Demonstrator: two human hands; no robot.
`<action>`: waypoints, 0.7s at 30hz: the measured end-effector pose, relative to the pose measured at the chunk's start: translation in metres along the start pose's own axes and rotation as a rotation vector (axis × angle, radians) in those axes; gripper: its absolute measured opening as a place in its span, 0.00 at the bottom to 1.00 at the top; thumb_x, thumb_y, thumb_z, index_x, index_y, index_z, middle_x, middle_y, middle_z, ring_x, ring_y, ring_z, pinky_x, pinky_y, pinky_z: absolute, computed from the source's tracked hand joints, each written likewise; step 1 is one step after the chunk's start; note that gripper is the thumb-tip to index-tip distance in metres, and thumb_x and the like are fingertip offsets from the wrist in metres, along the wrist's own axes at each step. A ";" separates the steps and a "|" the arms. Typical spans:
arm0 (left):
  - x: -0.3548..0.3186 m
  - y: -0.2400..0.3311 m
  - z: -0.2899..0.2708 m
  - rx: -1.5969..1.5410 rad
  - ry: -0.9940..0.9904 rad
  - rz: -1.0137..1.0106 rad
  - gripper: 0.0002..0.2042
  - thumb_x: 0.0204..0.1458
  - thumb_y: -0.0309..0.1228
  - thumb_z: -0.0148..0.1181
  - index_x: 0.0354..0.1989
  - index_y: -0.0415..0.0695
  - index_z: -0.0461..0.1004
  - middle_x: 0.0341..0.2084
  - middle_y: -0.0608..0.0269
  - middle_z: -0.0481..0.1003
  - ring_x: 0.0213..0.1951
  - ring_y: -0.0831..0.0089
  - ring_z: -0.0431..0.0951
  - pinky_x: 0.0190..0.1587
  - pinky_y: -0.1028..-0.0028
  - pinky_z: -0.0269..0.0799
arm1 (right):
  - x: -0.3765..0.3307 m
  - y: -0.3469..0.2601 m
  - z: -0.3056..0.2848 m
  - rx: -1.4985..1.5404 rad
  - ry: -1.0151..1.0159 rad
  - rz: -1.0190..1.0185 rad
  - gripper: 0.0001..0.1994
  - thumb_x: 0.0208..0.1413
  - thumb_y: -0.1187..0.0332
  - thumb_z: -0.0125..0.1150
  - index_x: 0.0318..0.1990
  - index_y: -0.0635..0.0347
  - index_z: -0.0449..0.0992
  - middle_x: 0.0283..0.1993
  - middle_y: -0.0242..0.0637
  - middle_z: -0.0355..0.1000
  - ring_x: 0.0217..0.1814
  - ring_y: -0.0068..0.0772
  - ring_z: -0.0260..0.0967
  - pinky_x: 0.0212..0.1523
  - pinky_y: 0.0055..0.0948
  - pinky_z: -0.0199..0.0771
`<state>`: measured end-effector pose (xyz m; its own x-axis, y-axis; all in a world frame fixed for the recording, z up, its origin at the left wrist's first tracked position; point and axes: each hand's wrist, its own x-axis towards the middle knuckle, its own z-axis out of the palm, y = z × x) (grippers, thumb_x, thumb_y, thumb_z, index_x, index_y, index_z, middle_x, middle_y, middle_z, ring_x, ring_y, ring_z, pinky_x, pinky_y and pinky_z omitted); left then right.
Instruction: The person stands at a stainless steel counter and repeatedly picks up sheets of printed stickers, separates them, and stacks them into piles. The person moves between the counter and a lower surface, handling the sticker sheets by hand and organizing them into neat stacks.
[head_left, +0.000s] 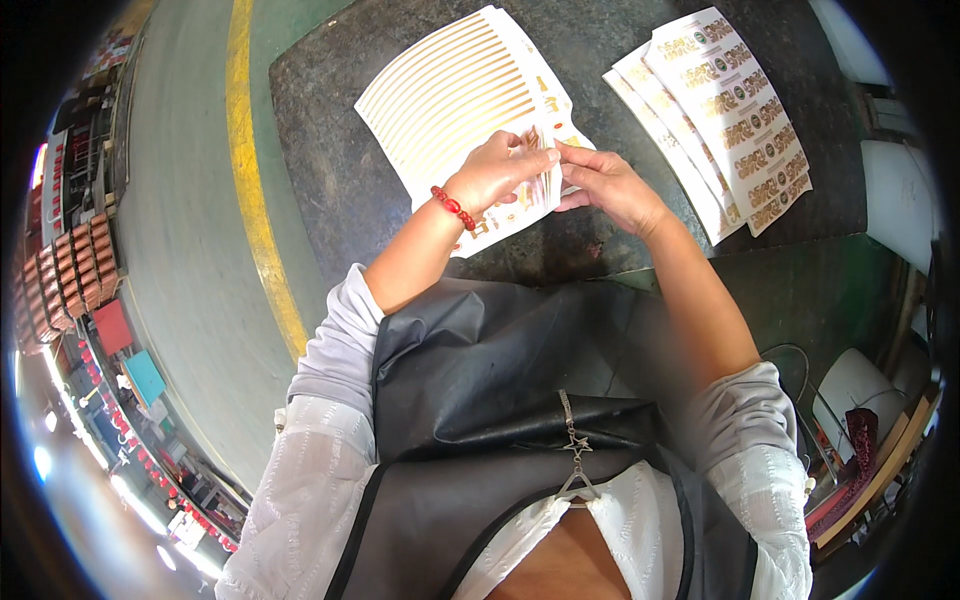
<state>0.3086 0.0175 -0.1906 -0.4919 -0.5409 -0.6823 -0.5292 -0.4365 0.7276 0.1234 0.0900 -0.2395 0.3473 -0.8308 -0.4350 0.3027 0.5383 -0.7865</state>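
On a dark, worn tabletop (330,130) lies a spread of white printed sheets (440,95) with curved gold stripes. At its near right edge, my left hand (497,178) curls its fingers round a thin bunch of printed sheets (546,185), thumb on top. My right hand (612,192) pinches the right edge of that bunch between thumb and fingers. The two hands nearly meet there, and the fingertips partly hide the paper. Further right, apart from both hands, lies a fanned stack of printed sheets (725,110) with gold lettering and small dark round emblems.
A yellow floor line (243,150) runs along the green-grey floor left of the table. Stacked reddish-brown goods (68,272) stand at the far left. Pale rounded objects (893,185) border the table's right side. My black apron (510,350) reaches the table's near edge.
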 end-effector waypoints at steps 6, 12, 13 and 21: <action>0.006 -0.010 -0.001 -0.001 0.025 -0.006 0.39 0.48 0.54 0.59 0.56 0.31 0.57 0.49 0.46 0.67 0.54 0.61 0.69 0.49 0.60 0.69 | 0.000 -0.002 0.001 -0.015 0.013 0.012 0.22 0.62 0.68 0.47 0.63 0.61 0.60 0.49 0.40 0.71 0.46 0.29 0.72 0.45 0.28 0.77; 0.004 -0.008 0.001 -0.005 0.055 -0.044 0.34 0.50 0.50 0.56 0.55 0.34 0.60 0.49 0.49 0.67 0.53 0.62 0.68 0.49 0.60 0.69 | 0.000 -0.001 -0.001 -0.009 0.020 0.016 0.22 0.62 0.68 0.47 0.63 0.62 0.61 0.50 0.40 0.71 0.47 0.29 0.71 0.45 0.28 0.77; 0.005 -0.008 0.001 -0.008 0.063 -0.051 0.32 0.50 0.49 0.56 0.55 0.34 0.60 0.49 0.49 0.67 0.52 0.62 0.68 0.49 0.60 0.69 | -0.002 -0.002 0.000 -0.013 0.025 0.017 0.22 0.62 0.68 0.47 0.62 0.62 0.61 0.50 0.40 0.70 0.47 0.29 0.71 0.45 0.28 0.77; 0.013 -0.020 0.001 -0.016 0.099 0.000 0.23 0.52 0.44 0.50 0.46 0.34 0.67 0.39 0.55 0.71 0.40 0.69 0.72 0.38 0.68 0.71 | -0.001 -0.001 -0.008 0.071 0.089 0.082 0.23 0.62 0.66 0.46 0.62 0.63 0.61 0.50 0.41 0.70 0.47 0.30 0.70 0.43 0.28 0.77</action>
<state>0.3127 0.0198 -0.2139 -0.4201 -0.6090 -0.6728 -0.5177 -0.4480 0.7289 0.1154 0.0891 -0.2425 0.2942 -0.7910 -0.5365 0.3394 0.6112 -0.7150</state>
